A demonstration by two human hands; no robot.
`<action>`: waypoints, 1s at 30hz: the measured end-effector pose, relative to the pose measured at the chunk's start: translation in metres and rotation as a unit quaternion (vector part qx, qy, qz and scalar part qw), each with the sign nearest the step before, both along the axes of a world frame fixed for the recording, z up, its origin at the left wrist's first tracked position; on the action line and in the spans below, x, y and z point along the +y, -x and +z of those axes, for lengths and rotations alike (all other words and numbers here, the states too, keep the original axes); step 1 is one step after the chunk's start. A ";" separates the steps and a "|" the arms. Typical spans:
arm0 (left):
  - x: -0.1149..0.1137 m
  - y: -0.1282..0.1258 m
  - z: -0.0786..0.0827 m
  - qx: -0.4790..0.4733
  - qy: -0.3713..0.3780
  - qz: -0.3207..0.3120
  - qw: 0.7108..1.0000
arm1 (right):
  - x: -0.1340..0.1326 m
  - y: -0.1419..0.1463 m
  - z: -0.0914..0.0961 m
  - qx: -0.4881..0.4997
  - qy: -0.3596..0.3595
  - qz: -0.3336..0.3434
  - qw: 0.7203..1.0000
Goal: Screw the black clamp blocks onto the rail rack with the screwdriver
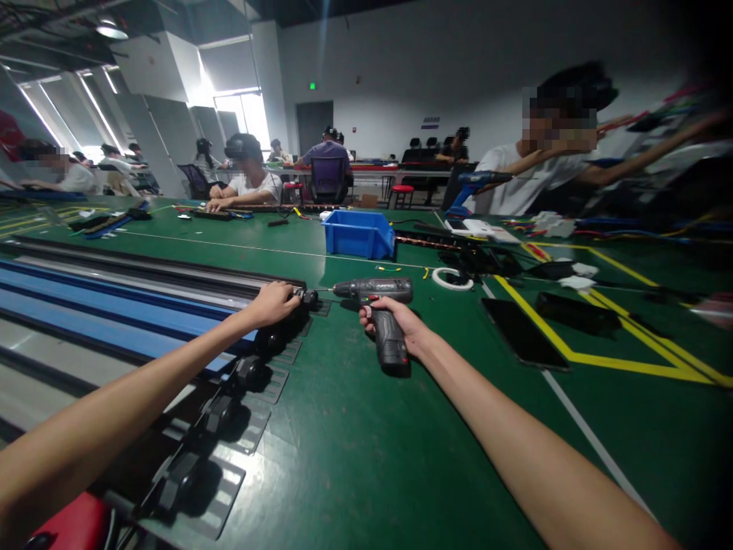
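My right hand (pixel 395 321) is wrapped round the grip of a black cordless drill (pixel 375 290), which points left. The drill's thin bit (pixel 325 289) reaches a black knob-like end piece (pixel 310 298) on the farthest long rail (pixel 229 281); whether its tip is in a screw is too small to tell. My left hand (pixel 275 304) holds the end of that rail, its fingers curled over it beside the end piece. Nearer to me, several more blue and grey rails (pixel 114 305) lie side by side, with black end pieces (pixel 221 415) and flat slotted plates (pixel 223 500) along their right ends.
A blue bin (pixel 358 235) stands beyond the drill on the green table (pixel 355 458). To the right lie a white ring of tape (pixel 452 279), a dark phone-like slab (pixel 524 334) and yellow floor-style lines. A person (pixel 521 168) holds an arm out at right; others sit behind.
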State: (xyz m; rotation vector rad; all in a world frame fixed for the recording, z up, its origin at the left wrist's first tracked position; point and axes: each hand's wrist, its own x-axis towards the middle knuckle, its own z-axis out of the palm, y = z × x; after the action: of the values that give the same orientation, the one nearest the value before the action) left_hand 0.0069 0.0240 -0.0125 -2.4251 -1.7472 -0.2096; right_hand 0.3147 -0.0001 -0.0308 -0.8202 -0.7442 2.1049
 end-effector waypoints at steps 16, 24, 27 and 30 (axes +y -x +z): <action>-0.015 0.003 0.008 -0.074 -0.023 -0.022 0.997 | -0.017 -0.010 -0.011 0.060 -0.079 -0.275 0.956; -0.016 0.005 0.007 -0.084 -0.025 -0.018 0.996 | -0.013 -0.023 -0.010 0.104 -0.038 -0.429 0.896; -0.014 0.006 0.004 -0.082 -0.035 -0.025 0.996 | -0.014 -0.017 -0.007 0.092 -0.008 -0.476 0.875; -0.013 0.007 0.002 -0.084 -0.045 -0.031 0.995 | -0.018 -0.009 -0.005 0.078 0.008 -0.502 0.862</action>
State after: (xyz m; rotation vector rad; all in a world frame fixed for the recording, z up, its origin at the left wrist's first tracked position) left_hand 0.0001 0.0110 -0.0103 -2.4611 -1.6876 -0.5010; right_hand 0.3235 -0.0177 -0.0357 -0.7867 -0.1174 1.1968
